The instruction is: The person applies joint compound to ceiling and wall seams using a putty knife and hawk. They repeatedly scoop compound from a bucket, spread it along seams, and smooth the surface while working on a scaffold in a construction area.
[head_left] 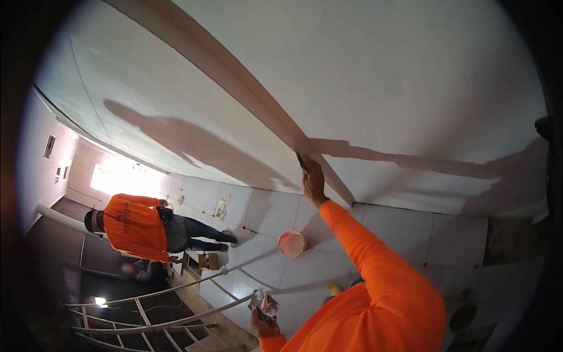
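My right hand [314, 180] is raised to the wall with its fingers closed round a dark, flat-bladed tool, which looks like a putty knife [301, 161]. Its blade meets the long pinkish projecting edge [258, 105] that runs along the white wall [410, 76]. Lower down, my left hand [264, 326] grips a grey metal plate [257, 301] smeared with pinkish putty [267, 305]. Both my arms wear orange sleeves [375, 258]. A shadow of the raised arm falls across the wall.
A pink-smeared bucket [291, 244] stands on the pale tiled floor [258, 211]. Metal ladder-like frames [176, 325] lie toward the lower left. A person in an orange top [135, 227] is at left, near a small box [207, 261]. Beyond is a bright window [126, 176].
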### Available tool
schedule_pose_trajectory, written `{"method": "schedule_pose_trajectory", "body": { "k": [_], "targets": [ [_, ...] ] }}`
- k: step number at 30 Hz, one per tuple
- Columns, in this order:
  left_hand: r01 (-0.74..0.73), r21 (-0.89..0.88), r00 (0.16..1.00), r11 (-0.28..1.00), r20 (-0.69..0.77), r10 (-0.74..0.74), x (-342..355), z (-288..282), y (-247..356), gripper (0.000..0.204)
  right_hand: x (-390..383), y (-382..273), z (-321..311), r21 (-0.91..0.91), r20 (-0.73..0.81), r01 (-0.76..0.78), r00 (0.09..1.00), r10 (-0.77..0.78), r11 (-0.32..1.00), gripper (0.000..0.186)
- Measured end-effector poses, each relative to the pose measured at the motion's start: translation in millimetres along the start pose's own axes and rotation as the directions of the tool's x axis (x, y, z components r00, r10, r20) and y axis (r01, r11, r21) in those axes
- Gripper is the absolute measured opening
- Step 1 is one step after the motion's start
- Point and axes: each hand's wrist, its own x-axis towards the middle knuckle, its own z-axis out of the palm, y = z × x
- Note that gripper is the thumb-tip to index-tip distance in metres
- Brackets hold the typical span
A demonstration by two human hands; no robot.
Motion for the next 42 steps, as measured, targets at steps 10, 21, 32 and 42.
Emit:
{"method": "schedule_pose_trajectory", "body": {
  "k": [10, 21, 32, 42],
  "targets": [
    [-0.033, 0.009, 0.999, 0.999, 0.029, 0.033, 17, 18, 33, 0.028, 44, -41, 15, 0.073, 0.004, -0.028, 1.0, 0.028, 0.997, 0.043],
    [0.066, 0.01, 0.994, 0.998, 0.092, -0.066, 19, 0, 21, 0.03, 38, -45, 19, 0.063, 0.004, 0.013, 1.0, -0.013, 0.998, 0.054],
    [-0.011, 0.005, 0.997, 1.0, 0.08, 0.011, 31, 13, 13, 0.025, 46, -55, 2, 0.103, -0.019, 0.012, 1.0, -0.01, 0.995, 0.05],
    [0.058, -0.05, 0.996, 0.997, -0.06, -0.061, 40, -67, -6, 0.029, 4, -75, 16, -0.011, 0.006, -0.068, 0.998, 0.068, 0.998, 0.058]
  ]
}}
